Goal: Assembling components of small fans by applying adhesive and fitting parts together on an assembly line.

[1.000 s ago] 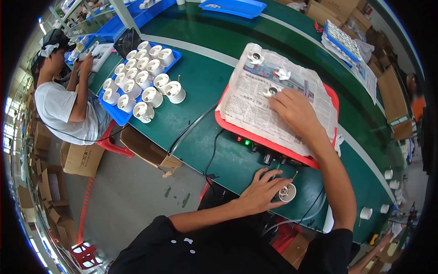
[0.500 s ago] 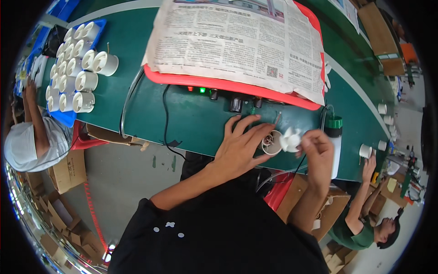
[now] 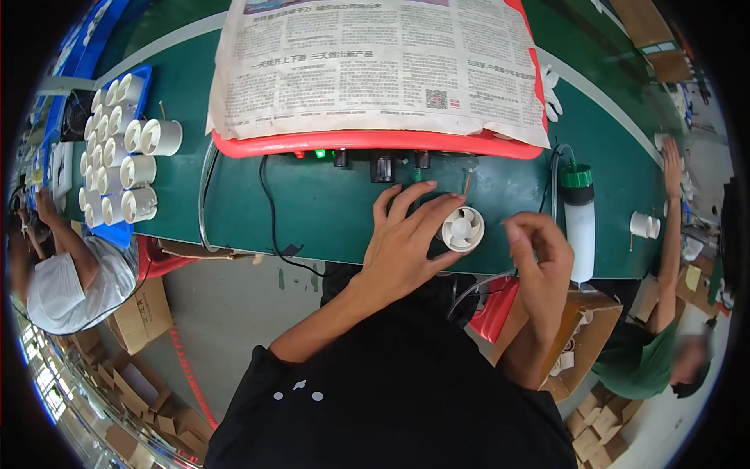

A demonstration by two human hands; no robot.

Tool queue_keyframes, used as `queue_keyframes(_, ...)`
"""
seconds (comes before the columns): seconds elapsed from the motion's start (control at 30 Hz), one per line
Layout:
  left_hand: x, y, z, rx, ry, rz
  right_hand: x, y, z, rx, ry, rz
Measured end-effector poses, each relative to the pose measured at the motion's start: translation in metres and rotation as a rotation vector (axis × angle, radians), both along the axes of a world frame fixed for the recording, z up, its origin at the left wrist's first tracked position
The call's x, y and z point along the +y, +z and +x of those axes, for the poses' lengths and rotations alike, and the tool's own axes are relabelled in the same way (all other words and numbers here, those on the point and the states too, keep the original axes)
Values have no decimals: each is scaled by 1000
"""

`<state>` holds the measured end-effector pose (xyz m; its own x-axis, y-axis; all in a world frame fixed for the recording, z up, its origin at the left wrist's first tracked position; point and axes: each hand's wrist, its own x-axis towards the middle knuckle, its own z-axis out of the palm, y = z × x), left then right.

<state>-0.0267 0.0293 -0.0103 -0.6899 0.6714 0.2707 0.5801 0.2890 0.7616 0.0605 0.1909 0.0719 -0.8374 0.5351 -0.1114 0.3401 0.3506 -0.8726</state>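
Observation:
My left hand (image 3: 406,241) is closed around a small white round housing (image 3: 480,237) on the green bench, its thumb on the near side and its fingers on the far side. Inside the housing's opening sits a white fan wheel (image 3: 462,227), blades and hub facing up. A thin reddish wire end (image 3: 469,181) sticks out on the far side of the housing. Just to the right, apart from it, my right hand (image 3: 543,254) hovers with curled fingers, thumb and forefinger drawn together; nothing shows between them.
A newspaper-covered red tray (image 3: 375,143) sits beyond my hands, above black knobs and lit indicators. At right stands a white bottle (image 3: 580,234) with a green cap. More white housings fill a blue tray (image 3: 117,234) at left. Co-workers sit on both sides.
The fan wheel, held in my right hand beside the housing before, now sits in the housing. My right hand has let go of it. The head view has shifted slightly.

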Motion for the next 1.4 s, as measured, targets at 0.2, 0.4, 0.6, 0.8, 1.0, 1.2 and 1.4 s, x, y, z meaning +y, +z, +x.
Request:
queue_keyframes(0.2, -4, -3, -1, 3, -10, -26, -15, -3, -18, -150, 419, 446)
queue_keyframes(0.4, -3, -3, 2, -12, -7, -30, -12, 6, -10, -18, 264, 338)
queue_keyframes(0.6, 0, -5, 3, 23, -35, -36, -17, 6, -12, -37, 337, 439)
queue_keyframes(0.8, 6, -5, 1, -17, -13, -4, -3, 16, 13, 132, 48, 249)
queue_keyframes(1.0, -13, -12, 1, 142, -11, 38, -10, -21, 15, 80, -133, -36)
queue_keyframes(1.2, -35, 1, 5, 136, 147, 477, -34, -39, 21, 153, -202, 142)
queue_keyframes(1.4, -141, 32, -21, -56, 848, 561, -27, -81, 5, 186, -19, 60)
